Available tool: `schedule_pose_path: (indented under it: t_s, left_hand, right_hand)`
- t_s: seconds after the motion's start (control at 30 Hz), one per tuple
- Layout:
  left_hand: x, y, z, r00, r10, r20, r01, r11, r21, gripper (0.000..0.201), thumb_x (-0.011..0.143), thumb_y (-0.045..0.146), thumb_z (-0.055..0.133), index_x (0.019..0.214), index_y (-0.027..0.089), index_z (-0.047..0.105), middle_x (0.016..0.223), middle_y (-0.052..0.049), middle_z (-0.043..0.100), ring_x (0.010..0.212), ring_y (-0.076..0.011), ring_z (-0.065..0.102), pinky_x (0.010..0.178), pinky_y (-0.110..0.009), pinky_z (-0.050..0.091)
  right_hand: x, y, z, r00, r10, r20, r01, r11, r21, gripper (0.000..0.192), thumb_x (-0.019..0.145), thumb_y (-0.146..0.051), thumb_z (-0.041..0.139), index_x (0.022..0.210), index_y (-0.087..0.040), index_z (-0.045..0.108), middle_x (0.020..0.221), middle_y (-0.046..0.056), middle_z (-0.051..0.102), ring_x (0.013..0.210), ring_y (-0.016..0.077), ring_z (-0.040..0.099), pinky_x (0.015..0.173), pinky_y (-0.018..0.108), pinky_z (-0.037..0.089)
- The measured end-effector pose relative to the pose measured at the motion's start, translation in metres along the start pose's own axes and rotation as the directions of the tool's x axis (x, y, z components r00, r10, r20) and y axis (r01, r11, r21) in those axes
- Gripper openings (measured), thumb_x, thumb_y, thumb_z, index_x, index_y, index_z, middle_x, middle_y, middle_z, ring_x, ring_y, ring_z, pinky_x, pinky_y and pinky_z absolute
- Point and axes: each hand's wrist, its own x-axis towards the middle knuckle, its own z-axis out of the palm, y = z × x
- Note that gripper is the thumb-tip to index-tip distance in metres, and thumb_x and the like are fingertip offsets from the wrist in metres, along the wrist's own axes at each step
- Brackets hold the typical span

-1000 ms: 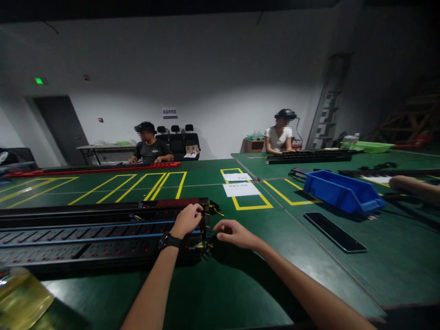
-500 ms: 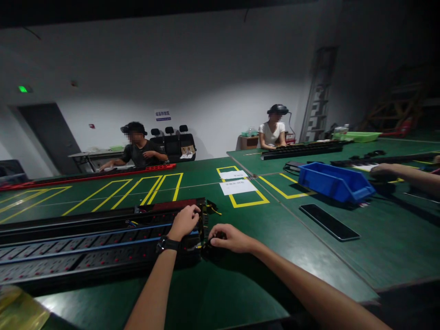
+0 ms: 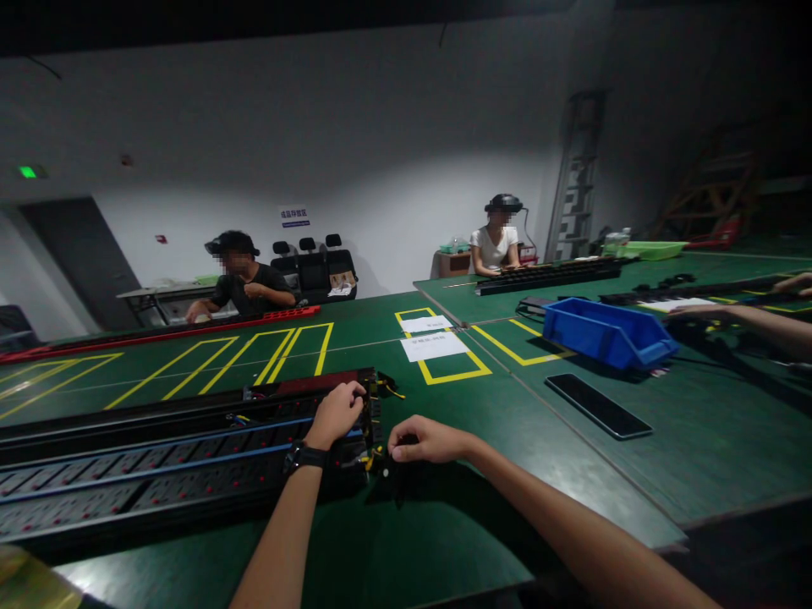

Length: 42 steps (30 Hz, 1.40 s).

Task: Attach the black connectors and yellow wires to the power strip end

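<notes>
A long black power strip [image 3: 209,440], with rows of sockets, red dots and blue edge lines, lies on the green table and runs off to the left. Over its right end rests my left hand [image 3: 338,414], fingers curled on the end piece. Yellow and dark wires [image 3: 370,461] stick out of that end. My right hand [image 3: 425,440] is just right of it, thumb and forefinger pinched. Below those fingertips is a small dark part with a white spot [image 3: 386,473]; its kind is too dark to make out.
A phone [image 3: 598,407] and a blue bin [image 3: 607,334] are on the right. Paper labels [image 3: 434,346] lie among yellow tape outlines. Another person's arm [image 3: 742,326] reaches in at far right. Two people sit across the table. A yellowish bag [image 3: 31,584] is at lower left.
My right hand has drawn slightly away from the strip's end, so a gap and the small dark part now show. The left hand stays on the end. The view has shifted a little.
</notes>
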Motion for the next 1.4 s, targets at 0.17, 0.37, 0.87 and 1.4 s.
schedule_pose_path:
  t_s: [0.17, 0.37, 0.87, 1.4]
  left_hand:
    - [0.002, -0.002, 0.001, 1.000, 0.015, 0.008, -0.014, 1.000, -0.013, 0.025, 0.092, 0.024, 0.051, 0.111, 0.023, 0.068, 0.101, -0.006, 0.069, 0.092, -0.0185, 0.066, 0.083, -0.028, 0.046]
    - [0.003, -0.003, 0.002, 1.000, -0.007, 0.016, 0.007, 1.000, -0.023, 0.025, 0.092, 0.024, 0.052, 0.110, 0.023, 0.069, 0.102, -0.006, 0.069, 0.092, -0.0184, 0.066, 0.083, -0.028, 0.047]
    - [0.004, -0.007, 0.004, 1.000, 0.023, 0.005, -0.023, 0.999, -0.041, 0.025, 0.091, 0.024, 0.051, 0.109, 0.023, 0.069, 0.099, -0.005, 0.068, 0.090, -0.0186, 0.065, 0.083, -0.028, 0.046]
    - [0.005, -0.010, 0.008, 1.000, 0.030, -0.007, -0.031, 0.999, -0.045, 0.025, 0.090, 0.023, 0.051, 0.108, 0.022, 0.069, 0.100, -0.006, 0.068, 0.091, -0.0181, 0.065, 0.084, -0.027, 0.046]
  right_hand:
    - [-0.004, 0.004, -0.023, 0.969, 0.074, -0.235, -0.091, 0.994, -0.059, 0.037, 0.091, -0.050, 0.062, 0.083, -0.015, 0.070, 0.073, 0.000, 0.062, 0.067, 0.0131, 0.052, 0.063, 0.024, 0.039]
    - [-0.017, 0.025, -0.057, 0.854, 0.180, -0.488, -0.274, 0.953, -0.127, 0.028, 0.089, -0.037, 0.059, 0.078, -0.015, 0.070, 0.074, 0.003, 0.067, 0.068, 0.0157, 0.057, 0.063, 0.026, 0.041]
    - [-0.028, 0.045, -0.064, 0.801, 0.171, -0.573, -0.457, 0.793, -0.403, 0.029, 0.089, -0.038, 0.061, 0.075, -0.017, 0.076, 0.073, 0.007, 0.071, 0.064, 0.0180, 0.059, 0.058, 0.028, 0.034]
    - [-0.023, 0.047, -0.054, 0.814, 0.121, -0.568, -0.436, 0.773, -0.460, 0.013, 0.088, -0.030, 0.068, 0.089, -0.019, 0.075, 0.088, 0.007, 0.072, 0.081, 0.0193, 0.063, 0.070, 0.027, 0.041]
